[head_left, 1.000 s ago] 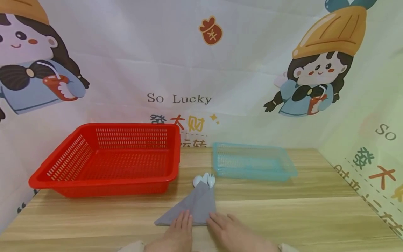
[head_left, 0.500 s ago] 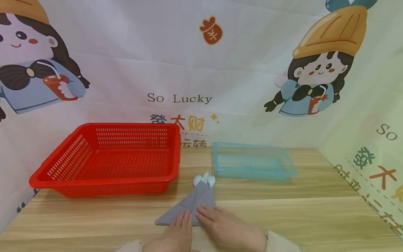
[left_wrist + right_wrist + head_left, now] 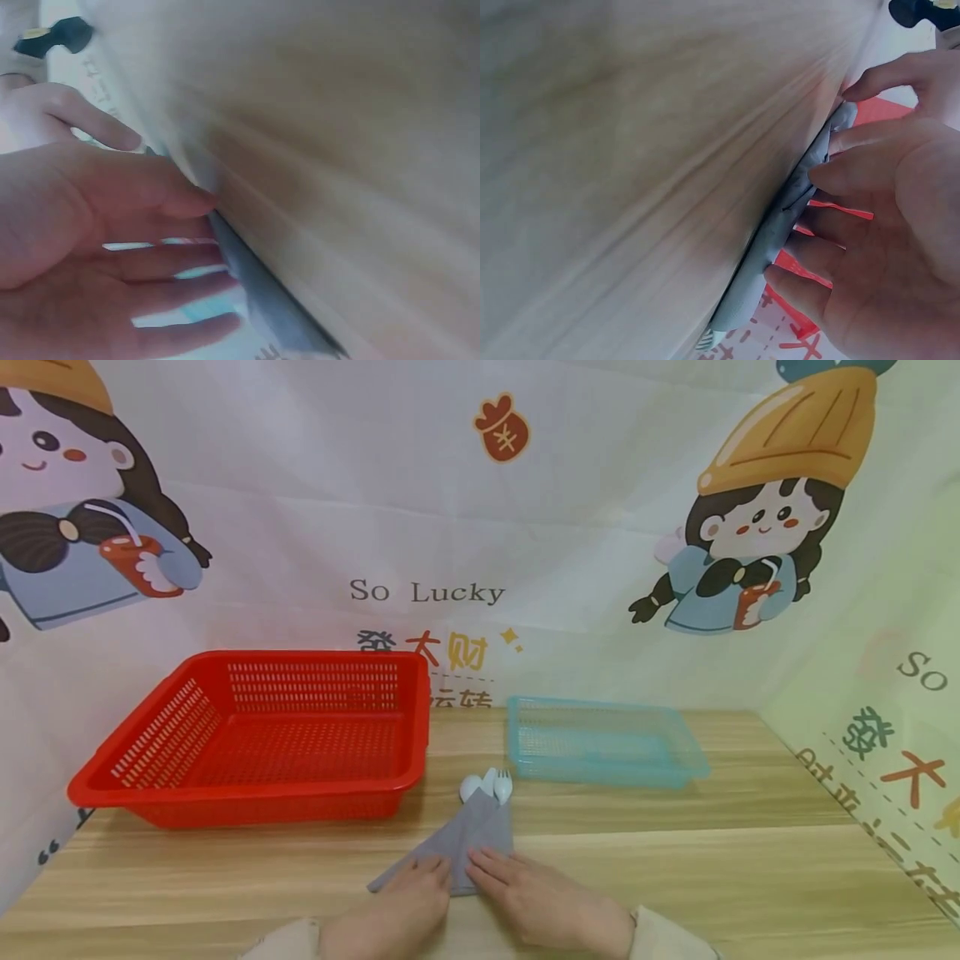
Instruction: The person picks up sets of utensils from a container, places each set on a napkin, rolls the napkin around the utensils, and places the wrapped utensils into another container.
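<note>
Got a red perforated plastic basket (image 3: 262, 794) far left. Then left hand (image 3: 405, 897), fingers bent on a folded grey triangular napkin (image 3: 480, 835), front-centre on the wood-grain table (image 3: 697, 877); can't tell if pinching. Can read “So Lucky” and “發大财” on the white printed backdrop (image 3: 570, 510). White plastic cutlery (image 3: 503, 787) at napkin's tip, right hand (image 3: 532, 893) with straightish fingers resting on napkin, then pale-blue plastic basket (image 3: 600, 773) and another “So”.

Grey napkin (image 3: 480, 835) folded flat; white spoon (image 3: 470, 787), knife (image 3: 489, 782), fork (image 3: 503, 788) protruding from far tip.
</note>
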Tool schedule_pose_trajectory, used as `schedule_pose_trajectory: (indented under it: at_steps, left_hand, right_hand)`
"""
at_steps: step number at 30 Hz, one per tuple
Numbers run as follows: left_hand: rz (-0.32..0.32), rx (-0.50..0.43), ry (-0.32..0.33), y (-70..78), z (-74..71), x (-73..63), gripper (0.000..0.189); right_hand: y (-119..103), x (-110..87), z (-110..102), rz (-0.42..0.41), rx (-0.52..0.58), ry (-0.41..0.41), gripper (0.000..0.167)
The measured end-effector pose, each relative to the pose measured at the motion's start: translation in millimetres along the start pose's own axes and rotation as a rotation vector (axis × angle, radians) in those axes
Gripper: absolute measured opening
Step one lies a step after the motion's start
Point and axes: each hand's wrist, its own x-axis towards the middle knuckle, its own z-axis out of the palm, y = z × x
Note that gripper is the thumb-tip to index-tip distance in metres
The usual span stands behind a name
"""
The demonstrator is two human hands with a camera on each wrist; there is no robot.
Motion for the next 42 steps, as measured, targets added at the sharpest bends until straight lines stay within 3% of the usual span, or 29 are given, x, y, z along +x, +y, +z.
schedule_pose_trajectory:
  at_steps: [3, 5, 11, 17, 24, 30, 37, 42]
  left_hand:
    - [0.112, 0.162, 0.184, -6.6, 0.9, 0.2, 0.012]
    - [0.162, 0.213, 0.242, -10.8, 1.0, 0.8, 0.007]
    - [0.201, 0.244, 0.280, -14.6, 2.1, 0.8, 0.010]
    - [0.204, 0.383, 0.341, -12.5, 3.7, 6.2, 0.006]
    - [0.172, 0.349, 0.316, -8.7, 3.6, 12.2, 0.007]
    - [0.131, 0.341, 0.360, -5.1, 5.8, 19.8, 0.004]
    - [0.094, 0.227, 0.356, 0.3, 5.3, 24.7, 0.009]
    - [0.056, 0.277, 0.307, 6.0, 4.1, 23.8, 0.013]
  right_hand:
    - [1, 0.8, -1, 0.000, -0.006, 0.001, 0.046]
    - [1, 1.5, -1, 0.001, -0.010, -0.005, 0.046]
    - [1, 2.9, -2, 0.022, -0.007, -0.032, 0.046]
    - [2, 3.5, -4, 0.014, -0.024, -0.030, 0.048]
    - [3, 4.0, -5, 0.015, 0.016, -0.046, 0.047]
    - [4, 3.8, -4, -0.003, -0.007, -0.012, 0.047]
    - [5, 4.0, -4, -0.024, -0.047, 0.026, 0.048]
    - [5, 4.1, -4, -0.029, -0.037, 0.032, 0.048]
